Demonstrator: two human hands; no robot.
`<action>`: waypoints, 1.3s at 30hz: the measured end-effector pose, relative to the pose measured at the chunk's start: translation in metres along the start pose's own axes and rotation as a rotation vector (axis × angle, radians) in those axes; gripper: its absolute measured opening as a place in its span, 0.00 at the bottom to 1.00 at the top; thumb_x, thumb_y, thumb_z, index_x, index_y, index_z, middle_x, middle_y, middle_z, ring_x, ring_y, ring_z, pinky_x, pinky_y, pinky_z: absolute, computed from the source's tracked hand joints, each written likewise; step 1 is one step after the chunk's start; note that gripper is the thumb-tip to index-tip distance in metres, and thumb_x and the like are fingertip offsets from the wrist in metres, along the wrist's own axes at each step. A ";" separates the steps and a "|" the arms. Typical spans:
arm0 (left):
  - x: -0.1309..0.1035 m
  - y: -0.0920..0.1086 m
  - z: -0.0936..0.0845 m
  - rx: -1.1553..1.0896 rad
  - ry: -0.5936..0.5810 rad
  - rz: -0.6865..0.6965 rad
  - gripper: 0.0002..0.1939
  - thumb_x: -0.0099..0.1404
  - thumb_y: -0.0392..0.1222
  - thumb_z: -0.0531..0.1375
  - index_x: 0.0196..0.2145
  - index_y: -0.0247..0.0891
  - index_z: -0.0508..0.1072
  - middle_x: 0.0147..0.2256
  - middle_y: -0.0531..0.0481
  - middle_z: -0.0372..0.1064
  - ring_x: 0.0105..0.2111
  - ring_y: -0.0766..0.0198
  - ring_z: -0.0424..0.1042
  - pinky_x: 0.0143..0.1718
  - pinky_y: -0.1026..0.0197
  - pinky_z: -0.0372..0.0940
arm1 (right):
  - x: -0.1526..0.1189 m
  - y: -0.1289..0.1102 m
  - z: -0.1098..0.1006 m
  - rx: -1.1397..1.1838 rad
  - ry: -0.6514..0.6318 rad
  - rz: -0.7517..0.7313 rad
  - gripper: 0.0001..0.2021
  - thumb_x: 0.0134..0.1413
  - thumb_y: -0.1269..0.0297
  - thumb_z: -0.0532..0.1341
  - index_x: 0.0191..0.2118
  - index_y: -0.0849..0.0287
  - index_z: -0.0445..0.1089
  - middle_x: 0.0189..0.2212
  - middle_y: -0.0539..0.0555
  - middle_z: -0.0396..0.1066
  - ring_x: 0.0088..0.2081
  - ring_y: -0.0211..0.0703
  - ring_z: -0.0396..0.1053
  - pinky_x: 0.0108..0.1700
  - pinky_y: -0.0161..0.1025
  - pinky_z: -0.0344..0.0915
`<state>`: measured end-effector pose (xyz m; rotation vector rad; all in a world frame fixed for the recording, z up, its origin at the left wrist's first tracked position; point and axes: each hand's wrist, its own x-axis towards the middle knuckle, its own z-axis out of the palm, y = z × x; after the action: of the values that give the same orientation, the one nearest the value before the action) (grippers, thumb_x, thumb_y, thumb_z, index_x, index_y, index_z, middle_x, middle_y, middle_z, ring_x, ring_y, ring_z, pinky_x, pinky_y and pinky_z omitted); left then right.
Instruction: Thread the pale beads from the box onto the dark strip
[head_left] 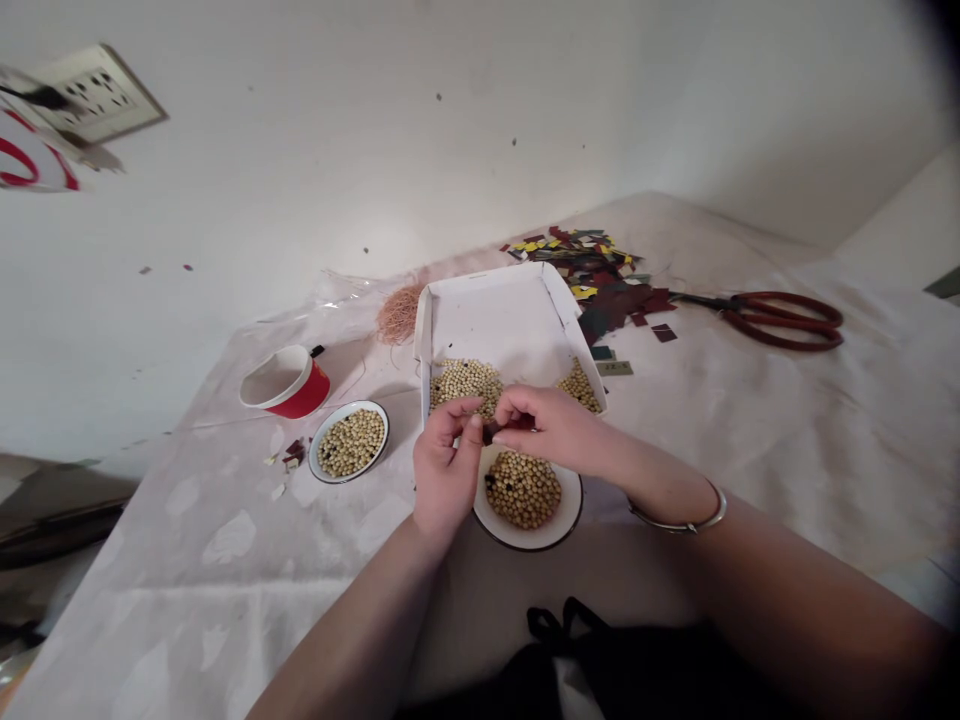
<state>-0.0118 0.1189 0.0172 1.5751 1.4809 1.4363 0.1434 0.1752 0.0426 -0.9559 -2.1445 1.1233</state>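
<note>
My left hand and my right hand meet above the near edge of a white box lid, fingertips pinched close together. Something small and dark shows between them, too small to name. Just below the hands is a white bowl with a dark rim, holding tan beads and a few black ones. Inside the lid lie two heaps of pale beads, one at the left and one at the right, partly hidden by my right hand. A bracelet circles my right wrist.
At the left are a second bowl of beads, a red and white paper cup and small scraps. Behind lie a bundle of pinkish thread and a pile of coloured chips. Red-handled scissors rest at the right.
</note>
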 end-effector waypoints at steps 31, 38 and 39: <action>0.000 0.003 -0.001 -0.045 0.031 0.003 0.08 0.65 0.41 0.56 0.41 0.39 0.70 0.36 0.50 0.71 0.37 0.66 0.70 0.42 0.62 0.66 | -0.005 0.002 0.014 -0.266 0.320 -0.479 0.08 0.54 0.65 0.61 0.26 0.58 0.65 0.29 0.51 0.64 0.37 0.41 0.61 0.41 0.39 0.60; 0.000 0.004 0.000 -0.080 0.015 -0.012 0.08 0.64 0.41 0.56 0.41 0.40 0.70 0.35 0.52 0.71 0.35 0.67 0.70 0.39 0.64 0.65 | -0.003 0.000 0.012 -0.351 0.369 -0.535 0.10 0.55 0.66 0.60 0.24 0.58 0.66 0.25 0.51 0.64 0.33 0.41 0.61 0.39 0.40 0.60; 0.000 0.003 0.000 -0.078 0.014 -0.011 0.08 0.64 0.41 0.56 0.41 0.40 0.70 0.35 0.52 0.71 0.35 0.67 0.70 0.39 0.64 0.66 | -0.003 0.000 0.012 -0.361 0.373 -0.536 0.10 0.54 0.66 0.60 0.24 0.58 0.65 0.25 0.51 0.63 0.33 0.41 0.60 0.39 0.40 0.60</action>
<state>-0.0108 0.1185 0.0203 1.5102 1.4215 1.4834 0.1370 0.1669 0.0364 -0.6075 -2.1295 0.2811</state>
